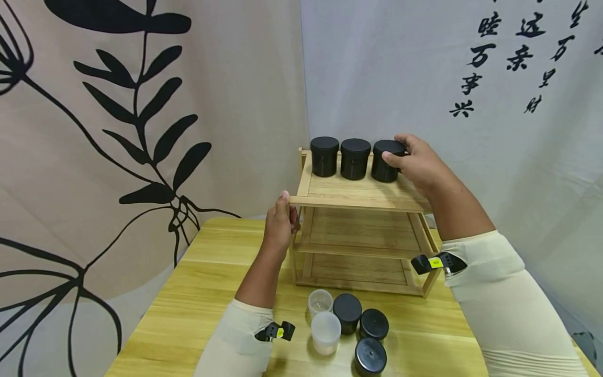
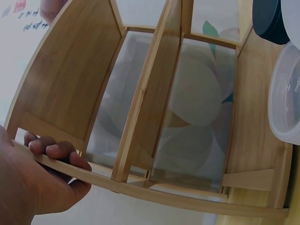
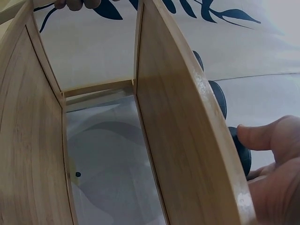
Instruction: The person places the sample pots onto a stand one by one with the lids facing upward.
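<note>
Three black lidded jars stand in a row on the top board of a wooden shelf rack (image 1: 358,201): the left jar (image 1: 324,157), the middle jar (image 1: 355,159) and the right jar (image 1: 385,166). My right hand (image 1: 421,165) grips the right jar between thumb and fingers; the right wrist view shows the thumb on that jar (image 3: 240,150), partly hidden by the board. With curled fingers, my left hand (image 1: 280,222) holds the rack's left side at the top corner. In the left wrist view those fingers (image 2: 58,150) wrap around the side rail (image 2: 154,194).
In front of the rack, on the wooden table (image 1: 207,293), stand two translucent cups, one farther back (image 1: 320,302) and one nearer (image 1: 326,335). Beside them are three black jars (image 1: 347,314). A printed curtain (image 1: 254,104) hangs close behind the rack.
</note>
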{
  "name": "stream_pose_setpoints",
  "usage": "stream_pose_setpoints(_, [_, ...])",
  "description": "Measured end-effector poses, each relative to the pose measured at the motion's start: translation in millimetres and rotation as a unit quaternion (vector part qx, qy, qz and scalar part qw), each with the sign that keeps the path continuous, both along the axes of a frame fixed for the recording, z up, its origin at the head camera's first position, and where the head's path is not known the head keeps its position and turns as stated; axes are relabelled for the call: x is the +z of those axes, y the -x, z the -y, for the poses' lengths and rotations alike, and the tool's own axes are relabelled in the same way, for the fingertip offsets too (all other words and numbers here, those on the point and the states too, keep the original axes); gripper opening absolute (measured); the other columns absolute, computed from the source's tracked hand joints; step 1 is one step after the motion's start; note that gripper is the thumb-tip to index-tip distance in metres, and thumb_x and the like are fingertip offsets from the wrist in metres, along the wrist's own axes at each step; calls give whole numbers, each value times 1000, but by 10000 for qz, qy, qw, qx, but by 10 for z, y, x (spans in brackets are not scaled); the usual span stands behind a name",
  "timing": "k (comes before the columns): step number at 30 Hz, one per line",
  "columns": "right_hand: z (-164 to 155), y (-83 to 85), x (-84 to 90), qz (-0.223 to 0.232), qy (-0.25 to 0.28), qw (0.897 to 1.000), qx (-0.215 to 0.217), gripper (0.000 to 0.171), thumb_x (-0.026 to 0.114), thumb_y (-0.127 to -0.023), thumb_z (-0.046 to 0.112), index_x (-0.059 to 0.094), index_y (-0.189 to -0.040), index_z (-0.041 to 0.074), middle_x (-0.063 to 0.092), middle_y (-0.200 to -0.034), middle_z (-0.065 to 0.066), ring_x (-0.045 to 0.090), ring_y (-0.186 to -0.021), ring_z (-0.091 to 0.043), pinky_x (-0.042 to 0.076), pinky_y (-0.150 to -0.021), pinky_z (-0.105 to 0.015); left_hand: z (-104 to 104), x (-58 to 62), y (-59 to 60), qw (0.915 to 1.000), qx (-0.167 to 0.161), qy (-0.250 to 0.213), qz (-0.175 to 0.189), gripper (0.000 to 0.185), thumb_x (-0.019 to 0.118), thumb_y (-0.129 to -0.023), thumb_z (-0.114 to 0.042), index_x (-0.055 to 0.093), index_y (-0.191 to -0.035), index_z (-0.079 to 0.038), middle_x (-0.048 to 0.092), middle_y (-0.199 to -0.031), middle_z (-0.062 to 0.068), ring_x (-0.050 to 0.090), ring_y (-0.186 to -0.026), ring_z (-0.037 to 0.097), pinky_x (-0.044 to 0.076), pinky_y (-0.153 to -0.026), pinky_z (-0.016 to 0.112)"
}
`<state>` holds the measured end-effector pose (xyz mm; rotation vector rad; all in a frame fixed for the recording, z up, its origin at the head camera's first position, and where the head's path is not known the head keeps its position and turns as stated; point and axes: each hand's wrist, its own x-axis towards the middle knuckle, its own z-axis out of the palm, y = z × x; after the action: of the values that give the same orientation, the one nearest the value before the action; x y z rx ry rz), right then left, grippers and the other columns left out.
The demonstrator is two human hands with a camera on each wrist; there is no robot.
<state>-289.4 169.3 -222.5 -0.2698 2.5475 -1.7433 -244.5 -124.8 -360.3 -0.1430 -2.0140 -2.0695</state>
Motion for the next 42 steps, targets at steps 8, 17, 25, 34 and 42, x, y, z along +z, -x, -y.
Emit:
stream_pose_setpoints(8, [-6, 22, -8, 44, 34, 10000, 20, 76, 48, -116, 16, 1, -175, 5, 5, -183, -23, 21, -169, -39, 28, -136, -50, -1, 0, 2, 10000, -2, -1, -14, 61, 33, -112, -53, 40, -65, -15, 39, -60, -2, 35, -57, 14, 33, -59, 29])
stream_pose_setpoints(17, [-36, 19, -15, 12, -91, 9999, -68, 85, 57, -113, 15, 1, -175, 8, 9, -182, -26, 24, -168, -42, 27, -136, -53, 1, -11, 1, 10000, 35, 46, 15, 61, 33, -112, -54, 41, -67, -14, 39, -60, -2, 34, -57, 15, 33, -58, 29])
stream_pose_setpoints(25, [-105, -21, -8, -141, -445, 9987, -184, 104, 73, -106, 24, -3, -175, 11, 7, -183, -21, 15, -171, -42, 27, -135, -59, -4, -21, 9, 10000, 26, 0, -48, 60, 33, -112, -53, 42, -67, -14, 39, -61, -2, 34, -57, 15, 33, -58, 29])
stream_pose_setpoints(34, [-127, -87, -4, -124, -464, 9985, -267, 111, 77, -103, 26, -6, -176, 15, 3, -185, -17, 10, -172, -38, 25, -135, -61, -7, -6, 4, 10000, 56, 18, -51, 60, 34, -111, -54, 41, -67, -14, 39, -60, -2, 35, -57, 15, 33, -58, 29])
stream_pose_setpoints(42, [-84, -174, 2, -173, -617, 9963, -580, 118, 81, -101, 29, -9, -175, 12, 1, -185, -15, 7, -172, -39, 22, -135, -63, -2, -15, 13, 10000, 15, 8, -77, 60, 33, -112, -54, 41, -67, -14, 39, -61, -2, 34, -57, 14, 33, -58, 29])
